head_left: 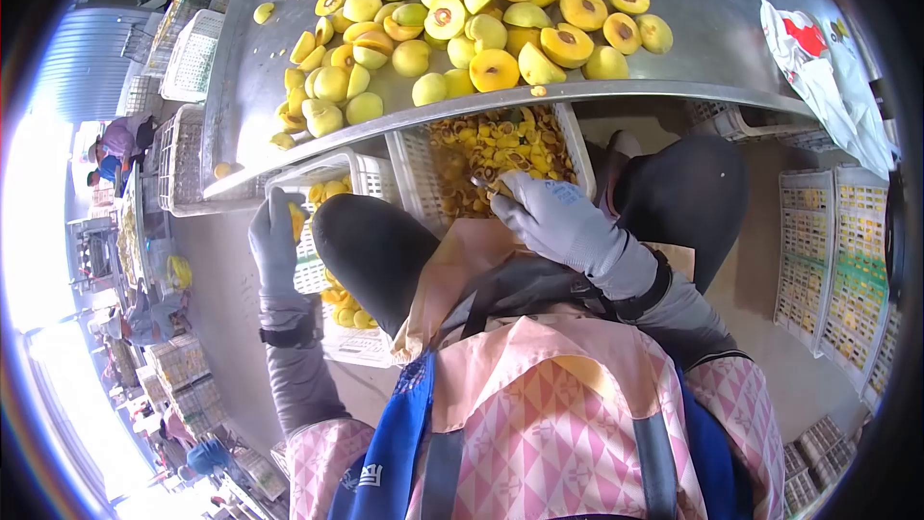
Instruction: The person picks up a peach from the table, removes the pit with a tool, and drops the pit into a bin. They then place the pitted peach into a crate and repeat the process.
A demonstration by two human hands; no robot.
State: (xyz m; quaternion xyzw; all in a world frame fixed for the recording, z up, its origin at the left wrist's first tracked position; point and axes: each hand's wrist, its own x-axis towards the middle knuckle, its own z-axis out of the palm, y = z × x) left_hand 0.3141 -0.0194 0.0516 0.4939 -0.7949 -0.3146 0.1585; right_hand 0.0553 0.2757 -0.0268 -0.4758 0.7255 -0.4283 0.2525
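My left hand (pixel 275 236), in a grey glove, is closed on a yellow peach half (pixel 296 220), above a white crate (pixel 371 171) with cut peaches in it. In front of my body, my gloved right hand (pixel 549 217) is closed around a small tool with a metal tip (pixel 478 182); its exact kind is mostly hidden by the fingers. Below that hand stands a second white crate (pixel 412 173), filled with peach scraps (pixel 510 144). Many halved yellow peaches (pixel 494 68), some showing brown pits or hollows, lie heaped on the metal table (pixel 703 48).
The table's raised metal edge (pixel 654 89) runs just beyond my knees. A white plastic bag (pixel 828 72) hangs over its right end. Stacked white crates (pixel 833 260) stand on the right, and more crates (pixel 192 53) on the left. Other people (pixel 120 144) are far left.
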